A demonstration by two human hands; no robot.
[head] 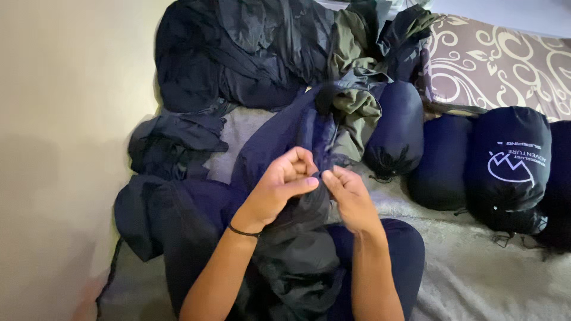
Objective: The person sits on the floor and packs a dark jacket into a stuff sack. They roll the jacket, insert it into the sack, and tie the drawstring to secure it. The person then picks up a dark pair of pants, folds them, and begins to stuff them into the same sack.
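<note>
Seen from the head camera, the left hand and the right hand meet in front of the person, fingertips almost touching, both pinched narrow on a small point of the dark navy sleeping bag that drapes from the lap up toward the heap behind; what exactly sits between the fingertips is too small to tell, perhaps a cord or a zip pull. The left wrist wears a thin black band. This bag lies loose and unrolled across the person's knees, so it is judged not yet packed. To the right, on the pale fleece blanket, three stuffed sacks lie side by side: a navy stuff sack with its drawstring end toward the camera, a second navy one just beside it, and a black one with a white printed emblem; these look finished. Behind the hands a pile of dark loose fabric with an olive green piece in it remains unpacked, and more dark cloth lies at the left by the plain wall. A patterned cushion lies at the upper right.
</note>
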